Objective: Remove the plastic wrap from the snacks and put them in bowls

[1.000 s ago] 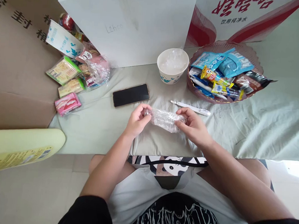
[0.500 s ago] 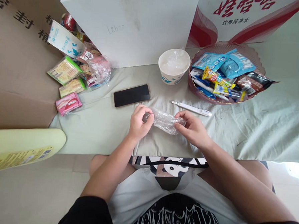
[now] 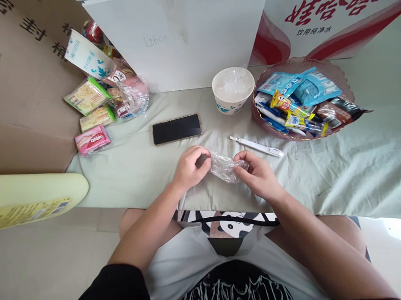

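Note:
A crumpled piece of clear plastic wrap (image 3: 224, 167) stretches between my two hands, just over the cloth near the front edge. My left hand (image 3: 192, 166) pinches its left end between thumb and fingers. At the other end, my right hand (image 3: 255, 172) grips it with thumb and forefinger. Just beyond my right hand lies a white craft knife (image 3: 256, 146), its tip pointing left. A black phone (image 3: 176, 129) rests face up beyond my left hand. Farther back stands a paper bowl (image 3: 232, 90) with clear plastic inside.
A pink glass bowl (image 3: 349, 81) full of wrapped snacks stands at the back right. Packaged snacks (image 3: 92, 140) and a tipped paper cup (image 3: 88, 54) lie at the left. White (image 3: 193, 37) and brown cardboard boxes (image 3: 28, 96) border the green cloth. A yellow-green object (image 3: 33, 188) juts in lower left.
My left hand has shifted slightly right and toward me, closer to my right hand. The plastic wrap between them is bunched shorter. My right hand has barely moved.

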The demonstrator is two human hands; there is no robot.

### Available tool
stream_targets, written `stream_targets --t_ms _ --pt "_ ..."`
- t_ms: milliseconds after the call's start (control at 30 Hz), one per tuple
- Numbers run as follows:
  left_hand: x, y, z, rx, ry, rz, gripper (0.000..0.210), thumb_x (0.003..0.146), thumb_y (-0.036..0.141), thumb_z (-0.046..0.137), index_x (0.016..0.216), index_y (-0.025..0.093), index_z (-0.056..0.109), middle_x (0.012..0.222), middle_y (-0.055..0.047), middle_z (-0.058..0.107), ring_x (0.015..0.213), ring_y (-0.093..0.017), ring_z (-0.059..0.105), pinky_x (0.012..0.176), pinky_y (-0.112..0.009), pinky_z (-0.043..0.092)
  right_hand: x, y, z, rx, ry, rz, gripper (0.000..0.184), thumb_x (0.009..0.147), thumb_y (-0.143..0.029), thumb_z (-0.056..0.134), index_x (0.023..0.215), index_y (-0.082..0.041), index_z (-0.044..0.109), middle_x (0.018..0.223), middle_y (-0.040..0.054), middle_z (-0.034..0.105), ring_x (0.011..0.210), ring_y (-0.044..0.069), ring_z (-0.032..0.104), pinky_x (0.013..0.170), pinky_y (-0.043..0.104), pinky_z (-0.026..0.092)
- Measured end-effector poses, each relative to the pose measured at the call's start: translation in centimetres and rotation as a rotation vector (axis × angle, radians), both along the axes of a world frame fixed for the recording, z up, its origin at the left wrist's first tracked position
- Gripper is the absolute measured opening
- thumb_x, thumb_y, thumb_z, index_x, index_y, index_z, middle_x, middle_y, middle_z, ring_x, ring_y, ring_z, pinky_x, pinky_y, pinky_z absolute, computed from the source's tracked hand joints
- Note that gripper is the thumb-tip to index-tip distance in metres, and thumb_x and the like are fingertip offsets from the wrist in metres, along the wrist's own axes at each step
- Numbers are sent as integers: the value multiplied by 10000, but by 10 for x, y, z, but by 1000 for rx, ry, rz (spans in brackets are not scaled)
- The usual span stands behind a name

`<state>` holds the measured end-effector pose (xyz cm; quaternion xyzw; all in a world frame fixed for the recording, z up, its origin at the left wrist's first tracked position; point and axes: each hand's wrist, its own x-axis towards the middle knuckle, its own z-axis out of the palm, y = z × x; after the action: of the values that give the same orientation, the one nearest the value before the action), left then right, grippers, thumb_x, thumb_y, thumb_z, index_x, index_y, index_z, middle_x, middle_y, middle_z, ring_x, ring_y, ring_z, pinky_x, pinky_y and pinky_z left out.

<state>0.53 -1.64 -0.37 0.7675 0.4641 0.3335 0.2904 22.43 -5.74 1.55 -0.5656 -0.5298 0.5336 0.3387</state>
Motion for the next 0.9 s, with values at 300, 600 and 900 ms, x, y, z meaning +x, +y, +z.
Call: stream_targets --t_ms 300,600,900 --pt "-4 -4 4 -282 -100 -138 408 852 477 688 1154 205 653 1128 -87 734 1091 -233 680 1001 -365 517 -2 -6 1 137 158 326 61 884 -265 566 871 -213 537 785 -8 564 686 132 509 651 278 423" --pt "-5 -19 13 -345 -213 -166 325 896 490 656 1023 207 752 929 -75 768 745 -174 687 651 -293 543 2 -7 -4 467 -89 172 322 864 -354 645 1150 -233 558 1365 155 578 1292 299 544 1060 473 446" --pt "4 -22 6 -375 -270 -50 442 788 488 763 1116 209 661 944 -68 742 810 -184 703 684 -274 561 -10 -6 -3 236 -142 203 53 851 -267 588 875 -224 607 794 6 693 705 152 608 678 272 448"
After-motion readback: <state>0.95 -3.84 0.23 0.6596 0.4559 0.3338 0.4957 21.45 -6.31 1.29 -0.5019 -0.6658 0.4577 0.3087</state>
